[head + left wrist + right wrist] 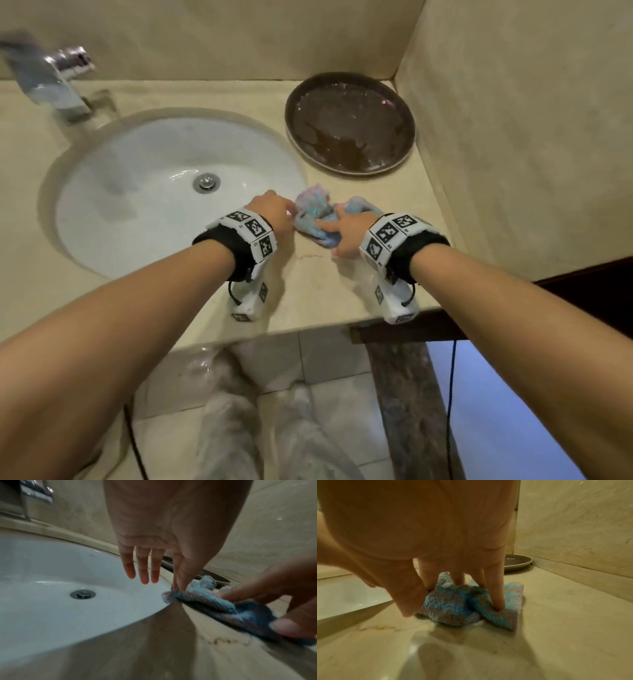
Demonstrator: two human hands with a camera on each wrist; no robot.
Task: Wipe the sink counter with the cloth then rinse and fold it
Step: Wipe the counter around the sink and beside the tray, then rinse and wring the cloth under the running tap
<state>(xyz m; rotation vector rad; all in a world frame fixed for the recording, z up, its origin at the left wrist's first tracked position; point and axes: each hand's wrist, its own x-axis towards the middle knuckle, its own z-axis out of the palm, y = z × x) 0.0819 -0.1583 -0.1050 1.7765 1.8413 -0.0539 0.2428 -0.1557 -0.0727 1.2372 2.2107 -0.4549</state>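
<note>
A fluffy blue and pink cloth lies crumpled on the beige counter, just right of the white sink. My left hand pinches the cloth's left edge between thumb and index finger, while its other fingers hang straight over the basin. My right hand presses down on the cloth's right part with straight fingers, and its thumb lies at the near corner.
A wet brown plate sits at the counter's back right corner, against the walls. The chrome faucet stands at the back left. A thin brownish stain marks the counter in front of the cloth. The counter's front edge is close behind my wrists.
</note>
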